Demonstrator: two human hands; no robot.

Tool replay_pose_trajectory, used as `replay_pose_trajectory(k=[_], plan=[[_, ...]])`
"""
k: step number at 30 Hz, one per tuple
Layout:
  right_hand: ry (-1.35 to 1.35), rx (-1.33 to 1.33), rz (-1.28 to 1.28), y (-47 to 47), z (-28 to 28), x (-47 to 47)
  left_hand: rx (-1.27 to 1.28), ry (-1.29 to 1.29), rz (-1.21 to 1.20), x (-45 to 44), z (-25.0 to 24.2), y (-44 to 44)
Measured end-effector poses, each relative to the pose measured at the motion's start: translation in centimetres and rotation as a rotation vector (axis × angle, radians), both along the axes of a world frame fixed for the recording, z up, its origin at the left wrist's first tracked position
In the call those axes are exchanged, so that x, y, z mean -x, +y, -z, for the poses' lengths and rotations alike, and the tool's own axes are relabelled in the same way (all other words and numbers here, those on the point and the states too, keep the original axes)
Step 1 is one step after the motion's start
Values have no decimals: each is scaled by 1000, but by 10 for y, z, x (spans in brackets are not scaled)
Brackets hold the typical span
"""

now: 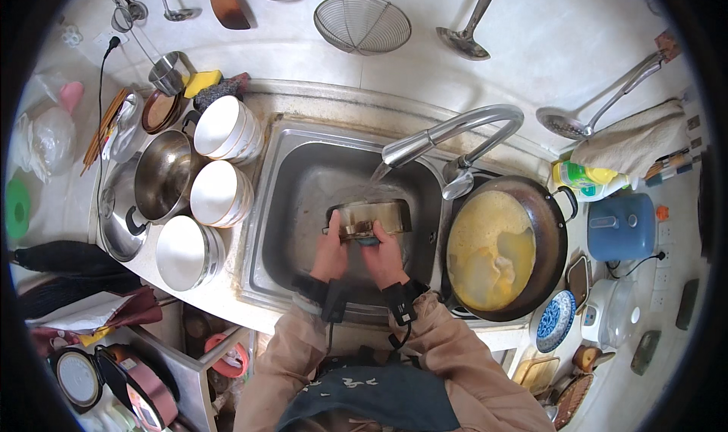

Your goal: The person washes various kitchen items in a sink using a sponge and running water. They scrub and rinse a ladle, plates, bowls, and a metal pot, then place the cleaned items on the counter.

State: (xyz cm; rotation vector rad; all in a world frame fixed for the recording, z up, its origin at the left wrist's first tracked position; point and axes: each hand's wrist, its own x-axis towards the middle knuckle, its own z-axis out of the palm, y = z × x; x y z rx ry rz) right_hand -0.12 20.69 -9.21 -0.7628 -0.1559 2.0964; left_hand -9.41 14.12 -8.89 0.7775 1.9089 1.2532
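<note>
Both my left hand (pixel 330 257) and my right hand (pixel 384 258) grip a round, shallow vessel (pixel 375 211) with brownish walls and a dark rim. It is tilted on its side inside a stainless steel sink (pixel 293 227), and I cannot tell whether it is a pot or a bowl. My thumbs press on its near side. A small patch of teal (pixel 368 241) shows between my hands, too covered to identify. Water runs from the chrome faucet (pixel 415 146) just behind the vessel.
Stacked white bowls (pixel 219 193) and a steel pot (pixel 165 176) crowd the counter on the left. Right of the sink sits a large wok (pixel 546 227) holding cloudy yellowish liquid. A wire skimmer (pixel 362 24) and ladles hang on the wall. Further right lies a blue-patterned plate (pixel 554 321).
</note>
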Motion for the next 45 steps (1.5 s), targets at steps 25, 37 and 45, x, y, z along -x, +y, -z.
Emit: replay_pose_trajectory(k=[25, 37, 45], plan=[[-1088, -1395, -241, 29, -59, -30, -109, -188, -8, -4, -23, 13], [-909, -1317, -316, 54, -61, -1, -233, -118, 34, -5, -55, -9], [-979, -818, -489, 79, -37, 6, -191, 96, 191, -8, -67, -23]])
